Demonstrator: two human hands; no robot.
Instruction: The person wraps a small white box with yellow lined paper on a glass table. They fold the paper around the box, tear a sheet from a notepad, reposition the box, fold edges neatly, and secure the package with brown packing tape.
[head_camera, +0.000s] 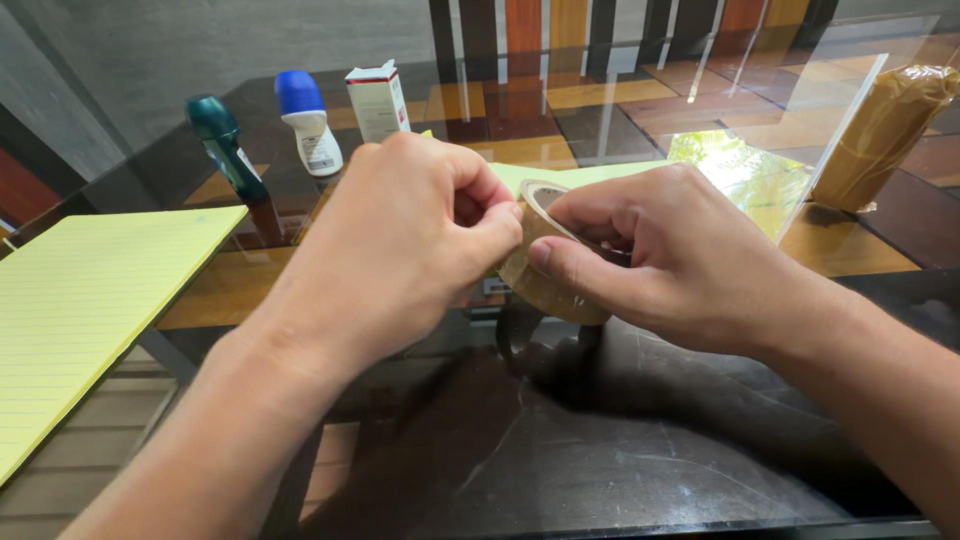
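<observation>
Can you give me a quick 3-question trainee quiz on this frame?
1. True or false: both hands are on the roll of brown tape.
2. Which thing lies at the left edge of the glass table?
A) a yellow lined pad
B) a pair of scissors
C) a red mug
3. Fill in: of the two roll-on bottles at the back, one has a dark green cap and the other a ____ cap.

Key
1. True: the left hand pinches at the roll's top edge and the right hand grips it.
2. A, the yellow lined pad.
3. Blue: blue-capped bottle, beside the green-capped bottle.
</observation>
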